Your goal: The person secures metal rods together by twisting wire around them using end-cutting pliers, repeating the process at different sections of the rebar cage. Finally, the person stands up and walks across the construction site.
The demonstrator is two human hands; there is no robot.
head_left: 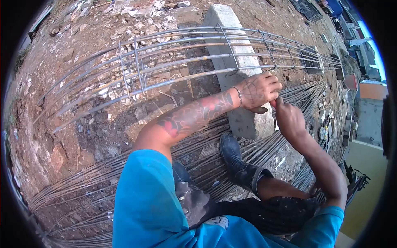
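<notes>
A long cage of steel bars (186, 77) with several square ties lies across a concrete block (246, 62). My left hand (259, 91) is curled closed just below the cage's lower bar, above the block; what its fingers hold is hidden. Beside it my right hand (290, 119) is closed round a small red object (273, 103), of which only a bit shows between the two hands. The hands are close together, nearly touching.
Bundles of loose bars (82, 180) lie on the ground under and beside my legs. A black boot (235, 159) stands next to the block. Rubble (140, 20) covers the ground beyond. A wall (366, 182) is at the right.
</notes>
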